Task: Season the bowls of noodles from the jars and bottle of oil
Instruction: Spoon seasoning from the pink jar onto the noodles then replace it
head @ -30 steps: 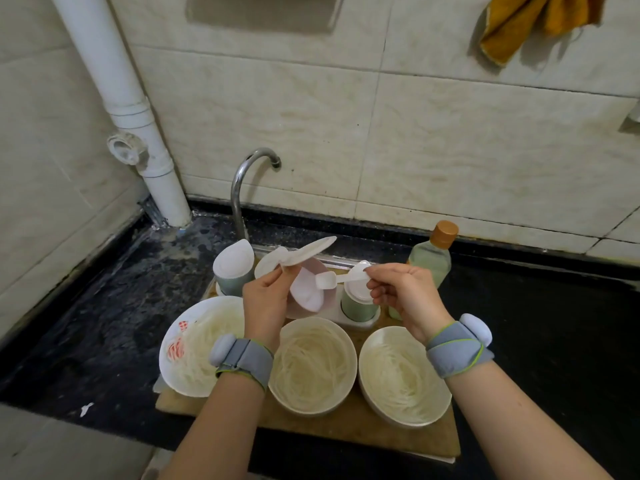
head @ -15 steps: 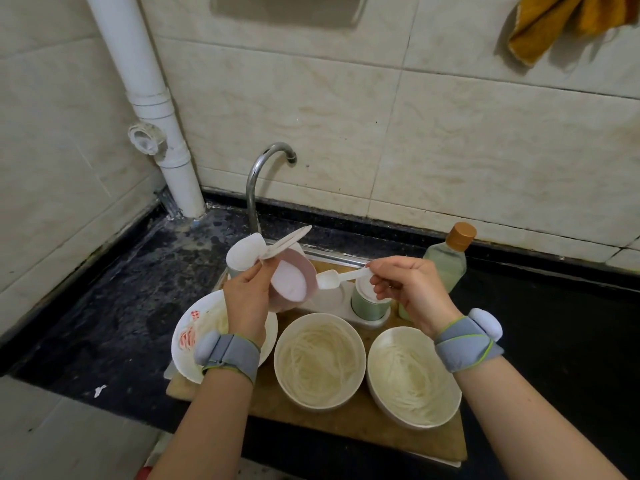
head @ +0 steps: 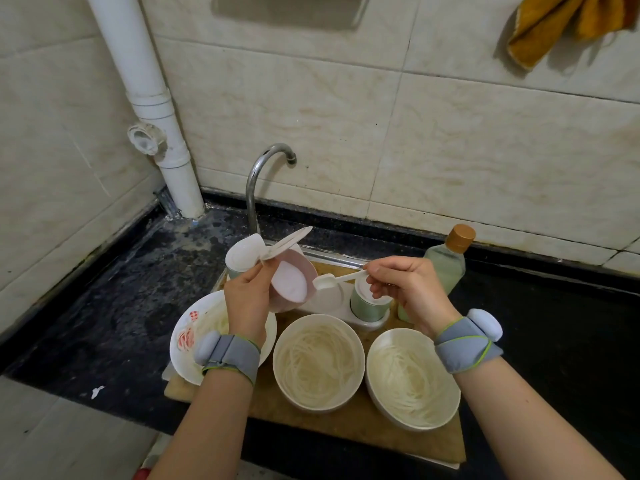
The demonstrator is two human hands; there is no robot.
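- Since a second ago the left hand point(head: 247, 299) has lifted the pink jar point(head: 292, 280) off its white rack point(head: 341, 304) and tipped it, mouth toward the right hand, with its flip lid point(head: 287, 241) standing open above the fingers.
- Nearest of all, three bowls of pale noodles sit in a row on a wooden board point(head: 346, 431): the middle bowl point(head: 319, 362) below the gap between the two hands, the right bowl point(head: 413, 377) under the right wrist, and the patterned left bowl point(head: 194, 336) partly hidden beneath the left wrist.
- That left hand is wrapped firmly round the side of the pink jar, thumb up near the lid hinge.
- At the same height the right hand point(head: 407, 289) pinches the handle of a small white spoon point(head: 332, 280) between thumb and fingertips; the spoon's bowl reaches to the jar's rim, and white powder shows inside the jar, though whether the spoon carries any is hard to make out.
- Just beyond the right hand's knuckles a green jar point(head: 369, 301) stands in the rack with its lid shut.
- Behind the left hand a second green jar point(head: 242, 256) stands, its white lid flipped open.
- Farther right of the spoon grip, the bottle of oil point(head: 446, 265) stands upright on the dark counter point(head: 104, 306), capped.
- Farthest back, a curved tap point(head: 258, 178) rises against the tiled wall.
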